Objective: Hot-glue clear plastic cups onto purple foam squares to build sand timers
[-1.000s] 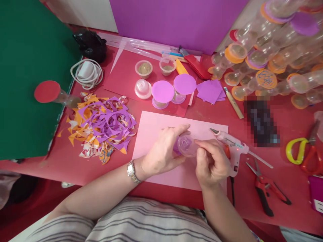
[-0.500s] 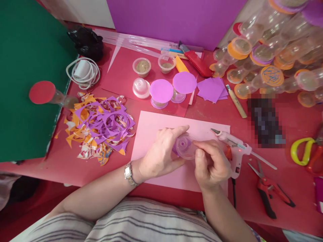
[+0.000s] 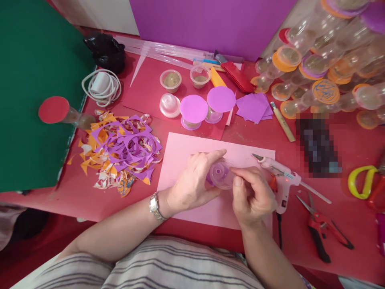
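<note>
Over a pink sheet (image 3: 177, 160), both hands are on a clear plastic dome lid (image 3: 219, 172) with a small hole at its centre. Something purple shows at its left side. My left hand (image 3: 194, 180) is curled round the lid from the left, thumb below and fingers above. From the right, my right hand (image 3: 254, 194) pinches the lid's rim between thumb and forefinger, its other fingers folded in. Beyond the hands stand two clear pieces topped with purple discs (image 3: 194, 108). Beside them is another clear dome lid (image 3: 170, 105).
A glue gun (image 3: 278, 172) with a lit red light lies right of my right hand, and pruning shears (image 3: 323, 224) lie nearer me. Purple and orange scraps (image 3: 126, 144) are heaped at left. Two cups of sand (image 3: 171, 80) stand behind; bottle-like hourglass shapes (image 3: 319, 68) are stacked far right.
The whole view has shifted slightly. Both hands keep the same grip on the dome lid, and nothing else has visibly moved.
</note>
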A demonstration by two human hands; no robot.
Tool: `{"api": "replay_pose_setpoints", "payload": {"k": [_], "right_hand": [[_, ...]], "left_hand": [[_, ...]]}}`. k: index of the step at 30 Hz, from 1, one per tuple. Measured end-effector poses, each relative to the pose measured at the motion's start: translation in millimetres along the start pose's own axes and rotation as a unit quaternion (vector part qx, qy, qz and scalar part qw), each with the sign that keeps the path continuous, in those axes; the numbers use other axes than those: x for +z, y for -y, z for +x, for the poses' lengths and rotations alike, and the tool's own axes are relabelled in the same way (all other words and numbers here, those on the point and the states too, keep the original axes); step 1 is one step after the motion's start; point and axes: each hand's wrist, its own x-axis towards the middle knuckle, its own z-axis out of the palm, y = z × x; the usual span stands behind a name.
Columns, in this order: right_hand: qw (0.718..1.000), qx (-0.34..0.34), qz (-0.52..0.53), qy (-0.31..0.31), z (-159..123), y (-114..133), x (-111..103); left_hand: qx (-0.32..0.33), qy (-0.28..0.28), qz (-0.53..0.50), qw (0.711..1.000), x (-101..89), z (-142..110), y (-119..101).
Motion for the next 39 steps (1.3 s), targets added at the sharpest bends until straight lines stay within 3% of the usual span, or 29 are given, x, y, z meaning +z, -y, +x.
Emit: {"api": "replay_pose_setpoints", "payload": {"k": [39], "right_hand": [[1.0, -0.003, -0.016, -0.007, -0.8, -3.5, 1.2]], "left_hand": [[0.026, -0.004, 0.012, 1.0, 2.5, 0.8, 4.3]]}}
